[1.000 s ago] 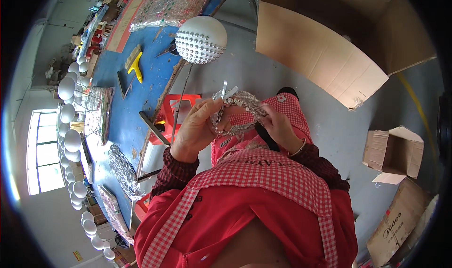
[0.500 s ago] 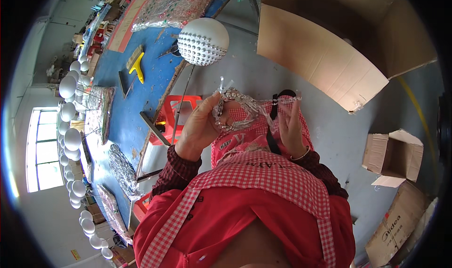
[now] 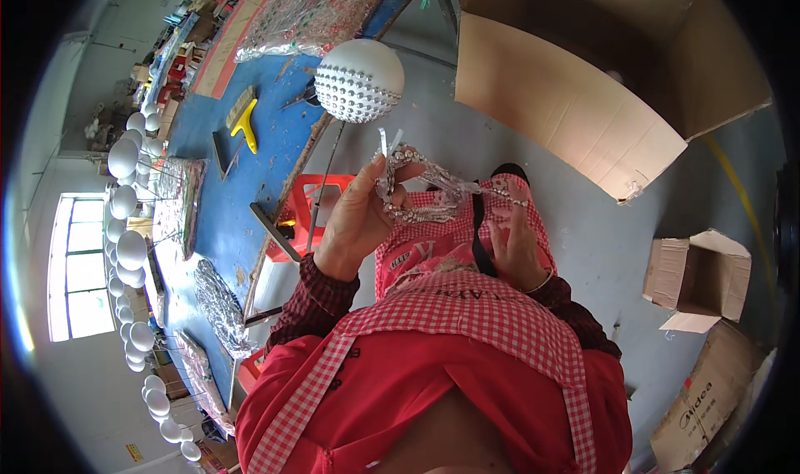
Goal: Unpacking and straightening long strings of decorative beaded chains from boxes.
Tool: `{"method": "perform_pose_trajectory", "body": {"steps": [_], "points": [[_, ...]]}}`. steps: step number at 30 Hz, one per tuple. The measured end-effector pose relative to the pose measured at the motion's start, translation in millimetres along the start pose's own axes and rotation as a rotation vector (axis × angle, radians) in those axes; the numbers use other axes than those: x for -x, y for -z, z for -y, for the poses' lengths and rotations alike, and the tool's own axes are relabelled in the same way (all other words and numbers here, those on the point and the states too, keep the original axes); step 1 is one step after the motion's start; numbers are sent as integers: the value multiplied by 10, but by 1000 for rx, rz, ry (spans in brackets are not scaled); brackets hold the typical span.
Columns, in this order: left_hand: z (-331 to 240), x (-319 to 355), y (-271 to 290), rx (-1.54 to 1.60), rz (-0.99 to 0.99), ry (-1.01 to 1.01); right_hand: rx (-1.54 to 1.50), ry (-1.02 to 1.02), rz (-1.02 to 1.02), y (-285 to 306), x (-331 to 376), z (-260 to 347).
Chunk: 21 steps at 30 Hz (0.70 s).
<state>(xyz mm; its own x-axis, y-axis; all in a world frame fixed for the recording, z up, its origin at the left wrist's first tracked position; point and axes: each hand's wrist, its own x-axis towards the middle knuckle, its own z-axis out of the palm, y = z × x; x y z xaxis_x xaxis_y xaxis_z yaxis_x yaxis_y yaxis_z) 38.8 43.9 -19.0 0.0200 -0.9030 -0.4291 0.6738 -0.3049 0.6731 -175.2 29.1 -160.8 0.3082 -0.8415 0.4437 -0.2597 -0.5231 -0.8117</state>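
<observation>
My left hand point(image 3: 354, 216) is closed around a looped coil of silver bead strand point(image 3: 429, 214), with clear plastic ends sticking up past the thumb. From the coil, a strand stretches across to my right hand point(image 3: 518, 245), whose fingers are closed together at its far end. Above the hands stands a white ball point(image 3: 360, 81) on a thin metal rod point(image 3: 327, 174). Rows of silver beads circle its lower part, while the top is plain white. Neither hand touches the ball.
To the left runs a blue worktable point(image 3: 242, 174) with a yellow-handled brush point(image 3: 244, 120) and plastic-wrapped bundles point(image 3: 304, 20). A red stool point(image 3: 312, 195) sits by its edge. Large open carton point(image 3: 567, 99) at upper right; smaller carton point(image 3: 700, 278) below. White balls point(image 3: 131, 249) on rods line the far left.
My right hand has moved slightly down, drawing in its fingers, and the strand's end has dropped with it. My left hand still grips the coil, now tilted a little differently.
</observation>
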Motion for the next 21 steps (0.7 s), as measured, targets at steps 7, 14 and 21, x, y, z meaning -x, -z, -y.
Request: {"method": "perform_pose_trajectory", "body": {"steps": [7, 14, 21], "points": [[-24, -8, -7, 11, 38, -40, 81, -477, 180, 99, -23, 70], [-24, 35, -82, 0, 50, -58, 169, 119, -154, 224, -334, -112], [-55, 13, -125, -15, 24, -57, -1614, -580, 317, 273, -389, -165]]}}
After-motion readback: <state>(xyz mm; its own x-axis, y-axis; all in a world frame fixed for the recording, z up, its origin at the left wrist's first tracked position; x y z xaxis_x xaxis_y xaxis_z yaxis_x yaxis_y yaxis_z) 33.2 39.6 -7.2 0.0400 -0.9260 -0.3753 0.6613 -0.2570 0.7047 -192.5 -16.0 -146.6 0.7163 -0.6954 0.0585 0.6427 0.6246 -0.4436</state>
